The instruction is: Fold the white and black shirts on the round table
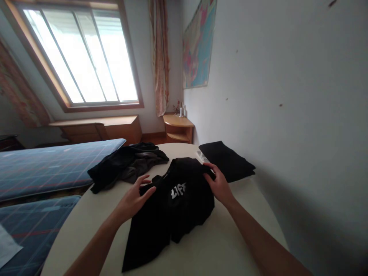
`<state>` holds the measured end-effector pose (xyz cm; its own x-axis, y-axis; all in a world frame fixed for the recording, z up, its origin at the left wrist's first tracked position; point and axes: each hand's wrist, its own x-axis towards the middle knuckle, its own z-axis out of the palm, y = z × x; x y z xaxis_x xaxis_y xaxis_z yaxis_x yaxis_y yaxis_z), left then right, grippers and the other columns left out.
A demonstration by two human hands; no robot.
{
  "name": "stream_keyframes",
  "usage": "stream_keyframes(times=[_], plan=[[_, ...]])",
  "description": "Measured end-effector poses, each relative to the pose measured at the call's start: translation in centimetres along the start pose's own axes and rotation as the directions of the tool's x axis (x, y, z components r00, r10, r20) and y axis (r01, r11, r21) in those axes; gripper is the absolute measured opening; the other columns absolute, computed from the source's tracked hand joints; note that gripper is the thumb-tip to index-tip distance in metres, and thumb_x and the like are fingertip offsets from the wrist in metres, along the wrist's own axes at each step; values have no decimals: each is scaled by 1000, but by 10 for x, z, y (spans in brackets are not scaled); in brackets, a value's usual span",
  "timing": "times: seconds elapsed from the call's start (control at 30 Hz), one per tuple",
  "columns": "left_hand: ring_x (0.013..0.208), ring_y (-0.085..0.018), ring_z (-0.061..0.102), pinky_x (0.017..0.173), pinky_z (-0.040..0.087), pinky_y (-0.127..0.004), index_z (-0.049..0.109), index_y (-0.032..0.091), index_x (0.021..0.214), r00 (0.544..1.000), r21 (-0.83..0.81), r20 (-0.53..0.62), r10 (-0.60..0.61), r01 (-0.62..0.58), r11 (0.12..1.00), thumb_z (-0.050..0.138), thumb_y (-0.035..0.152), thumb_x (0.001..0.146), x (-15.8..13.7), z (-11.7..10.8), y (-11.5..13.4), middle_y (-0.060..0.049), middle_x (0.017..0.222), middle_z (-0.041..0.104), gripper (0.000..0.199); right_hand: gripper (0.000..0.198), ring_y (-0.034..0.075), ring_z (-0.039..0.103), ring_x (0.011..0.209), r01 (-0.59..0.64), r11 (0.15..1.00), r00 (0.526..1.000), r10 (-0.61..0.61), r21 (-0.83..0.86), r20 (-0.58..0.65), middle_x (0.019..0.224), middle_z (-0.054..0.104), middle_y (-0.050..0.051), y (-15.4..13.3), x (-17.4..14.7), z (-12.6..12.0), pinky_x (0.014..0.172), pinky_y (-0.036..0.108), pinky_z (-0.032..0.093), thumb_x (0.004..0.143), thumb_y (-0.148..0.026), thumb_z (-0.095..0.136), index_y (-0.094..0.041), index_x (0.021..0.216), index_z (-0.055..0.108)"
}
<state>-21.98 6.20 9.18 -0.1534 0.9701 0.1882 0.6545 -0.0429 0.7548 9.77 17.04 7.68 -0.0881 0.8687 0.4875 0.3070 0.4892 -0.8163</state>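
Note:
A black garment point(189, 207) with white lettering that reads like "Life" lies rumpled across the middle of the round, pale table. I cannot tell whether it is a shirt or shorts. My left hand point(132, 199) is at its left edge, thumb on top and fingers curled around a fold of the cloth. On the upper right edge, my right hand point(217, 184) pinches a bunched bit of the same garment between thumb and fingers. The near end of the garment spreads toward me in two parts, with a notch between them.
A heap of black and dark grey clothes point(129, 163) lies at the table's far left. Folded black cloth point(227, 159) rests at the far right, by the wall. The pale table point(230, 245) has a curved edge. Blue plaid mattresses point(51, 165) stand to the left.

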Motion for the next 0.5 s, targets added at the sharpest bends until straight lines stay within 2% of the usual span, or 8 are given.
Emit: stream_keyframes(times=[0.07,0.13,0.23,0.3,0.37,0.4,0.47,0.5], plan=[[109,-30,65,94,49,-41,46,20,141,991,160,105,-83,65,985,62,60,80,-3,3,-11,-14,129,64,75,39,25,60,116,-16,998,998,19,-53,54,123,66,9,7,-1,4,108,44,41,84,-33,59,-21,122,61],[112,-33,63,94,47,-42,45,18,142,980,332,150,-134,77,940,68,55,75,-8,6,-17,-16,129,63,80,47,26,58,121,-32,993,992,45,-110,118,128,63,11,12,-4,3,111,45,39,82,-33,61,-19,126,58],[103,-32,66,84,48,-38,54,19,128,971,448,186,-148,50,892,67,37,74,-11,6,-18,-12,112,70,59,65,28,52,129,-30,985,958,78,-172,276,138,57,13,15,-9,-5,114,46,36,75,-33,70,-18,135,53],[91,-28,68,75,48,-33,58,23,116,976,397,176,-124,45,917,61,31,76,-7,0,-16,-6,98,72,41,68,27,55,126,-3,989,899,68,-148,433,136,59,10,14,-10,-11,113,44,38,70,-26,72,-20,135,55],[85,-24,68,74,48,-31,59,25,107,998,294,-5,-66,65,954,59,34,79,0,-9,-16,-3,94,72,29,58,25,61,117,-19,994,864,68,-104,500,126,66,7,13,-8,-15,108,41,43,70,-18,67,-22,127,62],[85,-24,68,76,48,-31,60,25,104,987,251,-155,-45,83,964,58,37,80,4,-14,-17,-3,94,72,27,51,24,64,112,-41,995,883,80,-93,463,121,69,7,13,-5,-15,106,41,45,71,-16,65,-22,121,65],[85,-24,67,78,49,-33,61,25,104,909,182,-415,-27,112,977,58,44,82,12,-22,-23,-4,96,71,29,39,24,65,109,-67,993,959,90,-96,269,116,70,7,12,-1,-13,105,42,45,75,-19,62,-21,114,67],[86,-24,67,78,50,-33,61,24,106,875,160,-484,-19,110,981,58,46,82,14,-25,-26,-5,99,70,33,38,24,63,113,-56,993,985,71,-101,155,118,69,8,11,2,-12,107,43,43,78,-22,62,-20,116,66]])
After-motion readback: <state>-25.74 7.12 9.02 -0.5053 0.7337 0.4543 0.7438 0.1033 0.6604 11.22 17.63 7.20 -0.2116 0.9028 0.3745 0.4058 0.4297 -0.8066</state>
